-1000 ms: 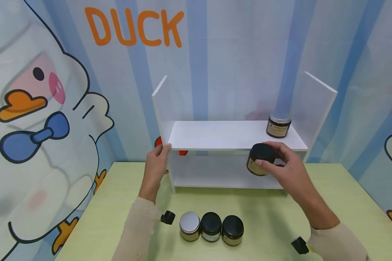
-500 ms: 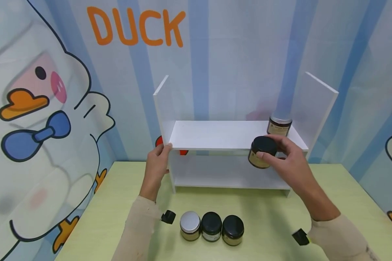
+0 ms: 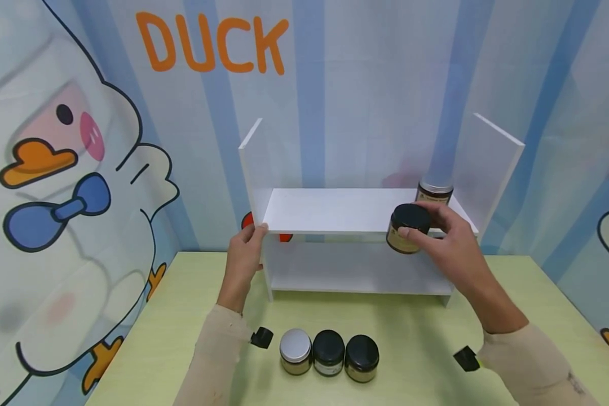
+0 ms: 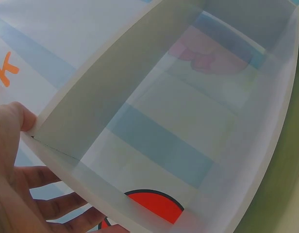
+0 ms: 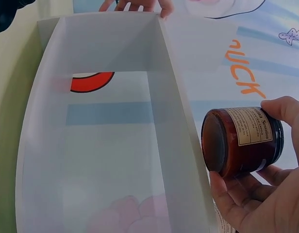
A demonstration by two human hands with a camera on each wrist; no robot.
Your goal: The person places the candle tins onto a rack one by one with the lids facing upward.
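My right hand [image 3: 449, 239] grips a dark amber jar [image 3: 407, 228] with a black lid and a cream label, at the front edge of the upper board of a white shelf [image 3: 330, 210]. In the right wrist view the jar [image 5: 244, 141] lies sideways between thumb and fingers, its base close to the board's edge. My left hand [image 3: 245, 256] holds the shelf's left side where the upper board meets it. Its thumb presses the front edge in the left wrist view, the fingers [image 4: 55, 206] along the outer side. Behind the held jar, a silver-lidded jar [image 3: 435, 193] stands on the upper board, partly hidden.
On the table [image 3: 147, 338] in front of the shelf stand a silver-lidded jar [image 3: 295, 351] and two black-lidded jars [image 3: 328, 352], side by side. Upright side panels [image 3: 492, 169] flank the upper board. A printed duck curtain [image 3: 365, 84] hangs behind.
My right hand has raised the black-lidded jar from below the upper board's front edge to about its height, covering more of the jar behind. My left hand stays on the shelf's side.
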